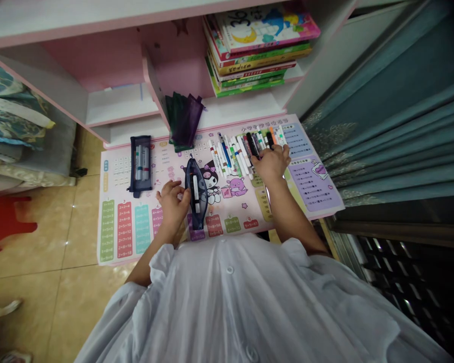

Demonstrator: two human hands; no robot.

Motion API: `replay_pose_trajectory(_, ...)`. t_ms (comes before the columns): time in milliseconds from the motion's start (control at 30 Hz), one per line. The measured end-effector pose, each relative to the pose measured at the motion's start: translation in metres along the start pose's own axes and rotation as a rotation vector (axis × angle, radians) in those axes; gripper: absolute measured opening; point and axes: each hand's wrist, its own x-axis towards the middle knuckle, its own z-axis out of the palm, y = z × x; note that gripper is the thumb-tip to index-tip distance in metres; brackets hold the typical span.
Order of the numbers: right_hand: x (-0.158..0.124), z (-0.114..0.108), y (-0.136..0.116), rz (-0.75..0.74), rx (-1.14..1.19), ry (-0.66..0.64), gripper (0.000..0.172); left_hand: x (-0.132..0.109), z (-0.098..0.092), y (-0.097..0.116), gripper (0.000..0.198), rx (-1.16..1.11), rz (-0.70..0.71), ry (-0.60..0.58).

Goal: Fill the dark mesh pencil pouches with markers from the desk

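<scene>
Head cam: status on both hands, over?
Left hand against the navy mesh pouch, markers inside. Right hand at the loose marker row. Second pouch lies left, on the printed desk mat.

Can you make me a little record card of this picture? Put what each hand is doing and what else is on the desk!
Left hand: touching the open pouch
In that pouch: a white marker
Right hand: on a row of markers
Second pouch: dark blue, with markers inside, lying on the mat
Mat: pink and purple, printed with times tables
Purple pouches: in a heap by the shelf
Books: stacked on the shelf
Curtain: teal, to the right
</scene>
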Motion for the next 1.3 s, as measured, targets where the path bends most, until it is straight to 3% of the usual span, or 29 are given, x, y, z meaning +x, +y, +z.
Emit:
replay_pose_trajectory(300,0.005,0.002,0.000,0.003,0.015,-0.010,0.026,0.001,0.001,0.001,0.017,-0.005,-0.008,-0.011)
replay_pose_trajectory(533,-0.032,-0.019,-0.025,-0.101,0.237,0.075,0.015,0.002,0.001,0.000,0.019,0.004,-0.012,-0.023)
replay_pose_trajectory(733,-0.091,-0.035,-0.054,-0.373,0.405,-0.098,0.018,0.002,0.000,-0.001,0.018,0.020,-0.016,-0.022)
replay_pose_trajectory(867,-0.121,-0.033,-0.065,-0.519,0.447,-0.177,0.016,0.001,0.001,-0.001,0.017,0.026,0.002,-0.010)
replay_pose_trajectory(1300,-0.136,-0.016,-0.096,-0.546,0.228,-0.315,0.019,0.001,0.003,0.001,0.016,0.038,0.017,-0.005)
